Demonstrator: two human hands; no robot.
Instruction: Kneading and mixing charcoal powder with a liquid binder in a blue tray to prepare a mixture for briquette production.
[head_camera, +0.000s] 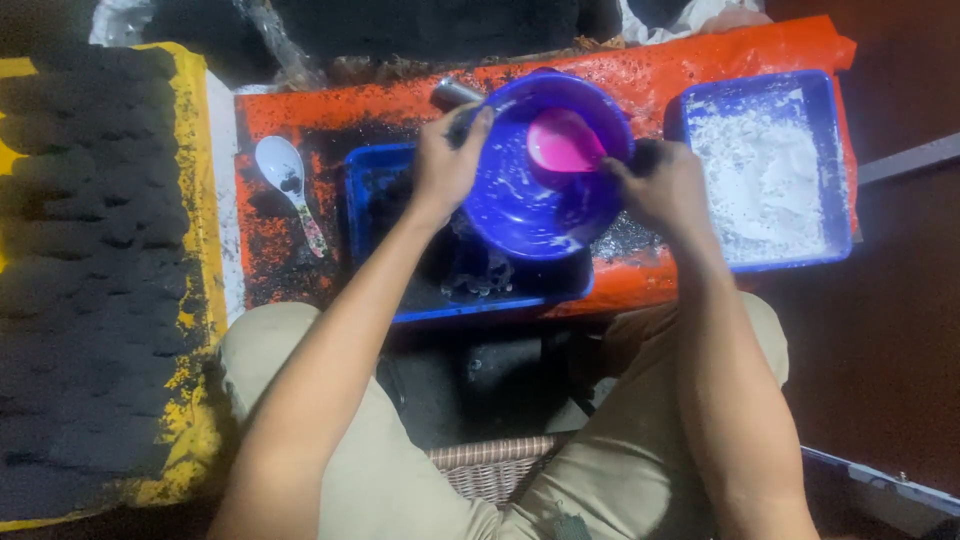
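Far left: yellow sheet (195, 150) carrying rows of dark moulded lumps (90, 250), packed close, laid flat beside the work surface; likely set there within reach of the left arm.

Next right: orange-covered tabletop (300, 110), dusted black. White spoon (287, 180) lying loose on it, bowl up, handle pointing toward the body, smeared dark, apart from either hand.

Centre-left: shallow blue tray (400, 300) holding dark wet material, partly hidden under the bowl and the left forearm.

Left hand (445, 165) on the near-left rim of the blue bowl (530, 190), fingers (480, 118) hooked over the edge, thumb outside; clenched on the rim, apparently to steady and tilt it. Short grey cylinder (452, 93) just behind that hand, use unclear.

Bowl held over the tray, tipped slightly toward the wearer, wet inside with whitish streaks. Pink scoop (562, 142) resting inside against the far wall, untouched.

Right hand (665, 185) gripping the opposite rim, fingers curled and dark with powder; a two-handed hold, seemingly to keep the bowl above the tray so spills fall in.

Right: second blue tray (830, 160) of white powder, flat on the tabletop, near the right hand but not touching.

Below: knees in khaki, wicker basket (490, 465) between them. Forearms crossing over the dark tray block access to it.
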